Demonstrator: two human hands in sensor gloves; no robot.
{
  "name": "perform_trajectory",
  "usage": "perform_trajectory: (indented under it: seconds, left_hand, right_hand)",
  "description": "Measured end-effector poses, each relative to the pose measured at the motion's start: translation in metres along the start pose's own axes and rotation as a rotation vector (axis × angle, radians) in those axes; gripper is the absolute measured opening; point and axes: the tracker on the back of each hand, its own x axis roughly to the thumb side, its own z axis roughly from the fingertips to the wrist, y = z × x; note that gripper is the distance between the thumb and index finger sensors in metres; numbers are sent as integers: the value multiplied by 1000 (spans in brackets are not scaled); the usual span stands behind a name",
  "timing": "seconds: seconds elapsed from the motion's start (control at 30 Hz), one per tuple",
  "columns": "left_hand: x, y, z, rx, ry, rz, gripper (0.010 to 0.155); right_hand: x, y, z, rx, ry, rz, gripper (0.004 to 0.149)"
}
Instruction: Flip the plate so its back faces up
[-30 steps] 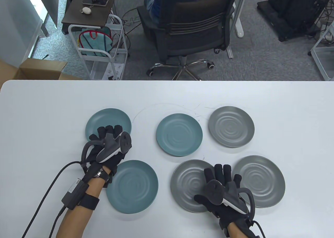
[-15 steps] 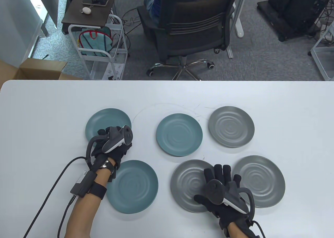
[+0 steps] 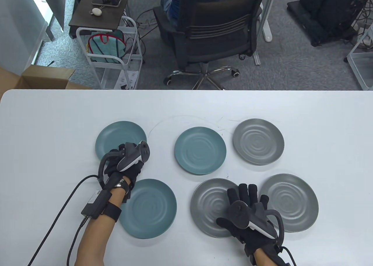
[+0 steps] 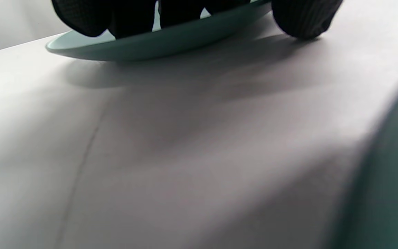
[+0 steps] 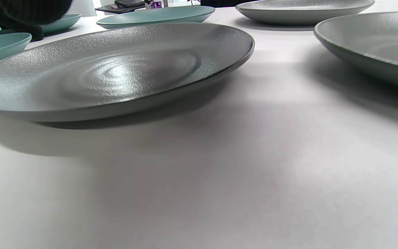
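Three teal and three grey plates lie face up on the white table (image 3: 58, 126). My left hand (image 3: 123, 153) is at the near rim of the far-left teal plate (image 3: 119, 133). In the left wrist view its fingers (image 4: 133, 14) curl over that plate's rim (image 4: 157, 43) and the thumb (image 4: 302, 20) sits at the rim's underside, touching the table. The plate still lies on the table. My right hand (image 3: 237, 204) rests open and flat between the near grey plate (image 3: 208, 204) and the near-right grey plate (image 3: 294, 202), holding nothing.
A teal plate (image 3: 151, 210) lies just behind my left wrist. Another teal plate (image 3: 200, 150) sits mid-table and a grey plate (image 3: 258, 141) at the far right. An office chair (image 3: 212, 30) and a cart (image 3: 110, 53) stand beyond the far edge.
My left hand's fingers have curled down onto the teal plate's near rim and the wrist has shifted slightly right. The right hand and all the plates have not moved.
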Motion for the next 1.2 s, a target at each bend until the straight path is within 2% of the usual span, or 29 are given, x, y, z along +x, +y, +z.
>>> perform_trajectory:
  seconds: [0.37, 0.7, 1.2]
  left_hand:
    - [6, 2, -2, 19, -16, -17, 69]
    - [2, 21, 8, 0, -53, 104, 66]
    - [-27, 58, 26, -12, -174, 611, 65]
  right_hand:
    - [1, 0, 0, 1, -10, -12, 95]
    - [2, 0, 0, 4, -24, -19, 95]
    - [4, 3, 0, 13, -37, -38, 95]
